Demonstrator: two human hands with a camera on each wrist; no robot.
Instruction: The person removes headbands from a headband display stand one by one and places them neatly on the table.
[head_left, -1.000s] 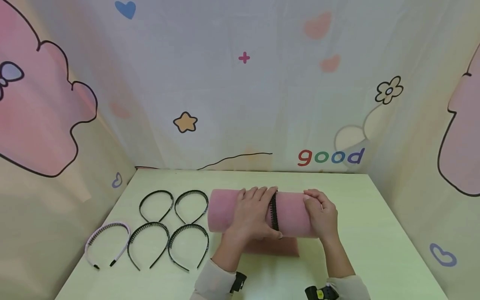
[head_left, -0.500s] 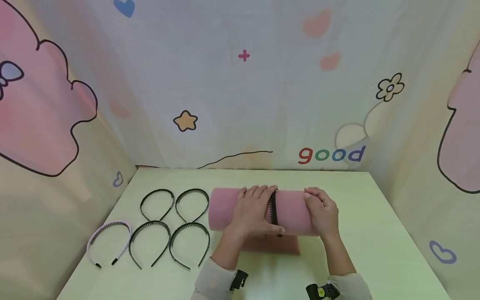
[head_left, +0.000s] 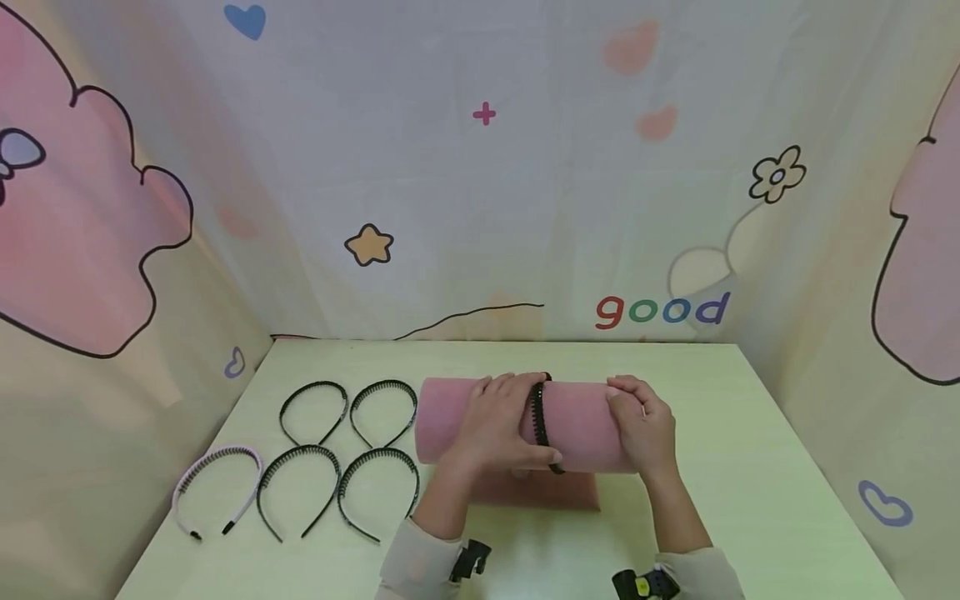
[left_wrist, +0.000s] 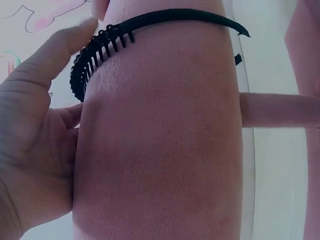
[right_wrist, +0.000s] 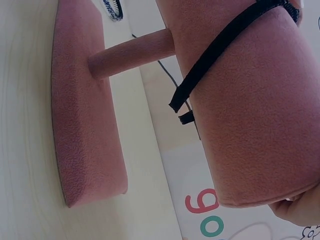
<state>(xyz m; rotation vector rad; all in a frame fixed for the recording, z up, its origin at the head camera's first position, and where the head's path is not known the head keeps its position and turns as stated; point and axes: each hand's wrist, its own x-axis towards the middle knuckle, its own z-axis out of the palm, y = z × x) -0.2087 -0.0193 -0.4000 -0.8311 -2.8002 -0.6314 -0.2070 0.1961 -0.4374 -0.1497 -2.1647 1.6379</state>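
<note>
A black toothed headband (head_left: 538, 414) sits around a pink velvety roll of a headband stand (head_left: 585, 427). My left hand (head_left: 491, 429) lies over the roll and holds the headband, its thumb at the near side and fingers over the top. In the left wrist view the thumb reaches the headband's toothed part (left_wrist: 100, 47). The right hand (head_left: 649, 429) grips the roll's right end. Under the roll, the right wrist view shows a round post (right_wrist: 135, 52) and a flat pink base (right_wrist: 90, 130); the headband's tips (right_wrist: 175, 102) hang free below.
Several black headbands lie at the left of the table, among them a front one (head_left: 300, 450) and a back one (head_left: 384, 383). A lilac headband (head_left: 255, 467) lies leftmost. Printed cloth (head_left: 450, 183) hangs behind and at both sides of the pale table (head_left: 750, 467).
My left hand and the headband have shifted slightly left along the roll. The right hand keeps its place at the roll's end.
</note>
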